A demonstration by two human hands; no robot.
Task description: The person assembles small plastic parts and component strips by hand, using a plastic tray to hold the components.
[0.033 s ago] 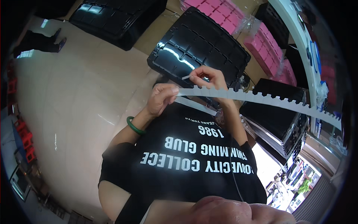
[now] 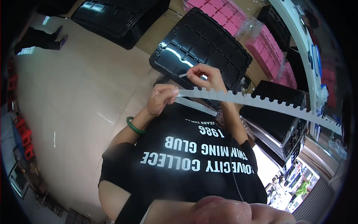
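Above the black T-shirt (image 2: 186, 156) with pale lettering, two hands work on one long white strip (image 2: 261, 102) with a row of square notches along its upper edge. One end of the strip sits pinched between thumb and fingers of the left hand (image 2: 161, 98), which is closed on it; from there it runs out to the right, bending downward toward the picture's rim. A single green bangle (image 2: 133, 127) circles the left wrist. Just above the strip, the right hand (image 2: 204, 76) is curled, its fingertips nipping one small white piece (image 2: 182, 75), the knuckles close over the strip's notched edge; whether it touches the strip cannot be told. Behind the hands lies one black moulded tray (image 2: 201, 44) with many compartments, and a second black tray (image 2: 112, 18) lies farther up to the left. Two groups of pink blocks (image 2: 268, 48) sit at upper right on brown cardboard. A stack of black trays (image 2: 276, 123) stands at the right, under the strip.
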